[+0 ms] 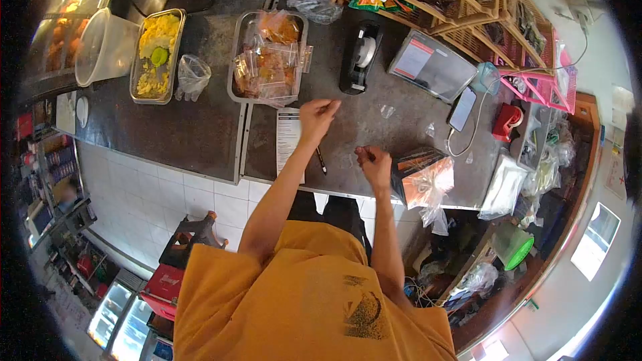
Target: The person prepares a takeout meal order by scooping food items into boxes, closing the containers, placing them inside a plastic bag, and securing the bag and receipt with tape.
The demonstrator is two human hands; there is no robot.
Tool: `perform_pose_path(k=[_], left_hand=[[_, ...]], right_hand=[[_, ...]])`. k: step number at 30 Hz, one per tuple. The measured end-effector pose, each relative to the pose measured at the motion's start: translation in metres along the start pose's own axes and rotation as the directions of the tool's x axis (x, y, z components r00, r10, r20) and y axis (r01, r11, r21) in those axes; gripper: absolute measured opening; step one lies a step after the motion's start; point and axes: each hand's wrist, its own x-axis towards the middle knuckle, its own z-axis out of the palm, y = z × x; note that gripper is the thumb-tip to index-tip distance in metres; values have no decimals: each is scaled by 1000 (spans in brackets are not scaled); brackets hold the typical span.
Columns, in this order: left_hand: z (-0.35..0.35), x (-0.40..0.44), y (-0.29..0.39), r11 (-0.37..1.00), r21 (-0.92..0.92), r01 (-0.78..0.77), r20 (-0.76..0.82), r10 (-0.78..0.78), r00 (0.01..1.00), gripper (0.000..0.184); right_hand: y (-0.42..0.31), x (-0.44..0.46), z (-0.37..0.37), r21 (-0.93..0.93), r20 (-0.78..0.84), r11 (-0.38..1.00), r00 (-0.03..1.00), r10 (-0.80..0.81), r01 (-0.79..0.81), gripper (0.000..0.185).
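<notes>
My left hand (318, 119) is over the dark worktop, just right of the steel tray (235, 87) of small clear packets with orange contents (274, 60). Its fingers are pressed together in a pinch; anything between them is too small to name. Lower and to the right, my right hand (375, 166) has its fingers curled closed, and whatever they hold is hidden. Beside it lies a clear plastic bag with orange-brown contents (428, 177). Above both hands stands a black tape dispenser (361, 57). A printed sheet (288, 140) and a pen (322, 160) lie by my left forearm.
On the left are a tray of yellow food (158, 53), a crumpled plastic bag (193, 77) and a translucent tub (103, 50). To the right are a metallic box (431, 67), a phone (462, 109) with a cable and a red tape dispenser (507, 122). Wicker racks line the back.
</notes>
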Motion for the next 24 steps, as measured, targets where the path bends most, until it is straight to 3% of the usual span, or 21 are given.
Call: perform_pose_path(k=[2, 4, 6, 7, 8, 10, 11, 13, 17, 18, 19, 20, 21, 23, 24], left_hand=[[-46, -33, -2, 978, -142, -151, -145, 130, 981, 16], [-96, -49, -14, 971, -174, -164, -300, 106, 948, 15], [-125, -45, -34, 980, -156, -125, -418, 50, 907, 15], [-134, -44, -40, 983, -149, -104, -474, 22, 880, 15], [-137, -40, -39, 970, 67, -232, -526, 232, 818, 14], [-141, -25, -33, 772, 486, -410, -479, 628, 614, 13], [-143, -24, -39, 797, 487, -356, -491, 588, 643, 13], [-146, -17, -52, 834, 489, -254, -509, 510, 694, 12], [-145, -51, -12, 844, 375, -383, -533, 534, 656, 13], [-144, -65, -4, 855, 319, -410, -531, 519, 669, 12], [-148, -81, -2, 813, 427, -397, -452, 572, 684, 9], [-138, -105, 21, 760, 437, -481, -378, 641, 668, 11], [-144, -119, 8, 828, 332, -451, -394, 556, 732, 15], [-130, -164, 32, 659, 524, -540, -142, 693, 707, 14], [-122, -189, 42, 701, 480, -528, -95, 639, 763, 14]], right_hand=[[-26, 12, -6, -111, 134, 989, 987, -87, 102, 28], [-64, 37, 6, -176, 304, 971, 947, -103, 162, 35], [-88, 67, 38, -243, 341, 911, 909, -241, 333, 47], [-101, 80, 55, -280, 374, 913, 910, -181, 297, 48], [-110, 90, 71, -320, 404, 911, 907, -118, 261, 49], [-79, 112, 110, -421, 338, 821, 907, -252, 385, 46], [-67, 117, 120, -474, 308, 765, 896, -320, 436, 45], [-91, 109, 111, -507, 303, 774, 919, -250, 378, 41], [-136, 62, 71, -422, 321, 825, 913, -253, 377, 24], [-126, 45, 63, -405, 296, 784, 879, -374, 470, 21], [-113, 26, 51, -413, 259, 729, 838, -481, 546, 19], [-114, 0, 33, -390, 238, 730, 827, -509, 562, 17], [-112, -28, 12, -367, 216, 729, 815, -538, 578, 16], [-89, -77, -24, -135, 145, 826, 835, -531, 548, 11], [-82, -102, -45, -64, 134, 857, 855, -501, 512, 10]])
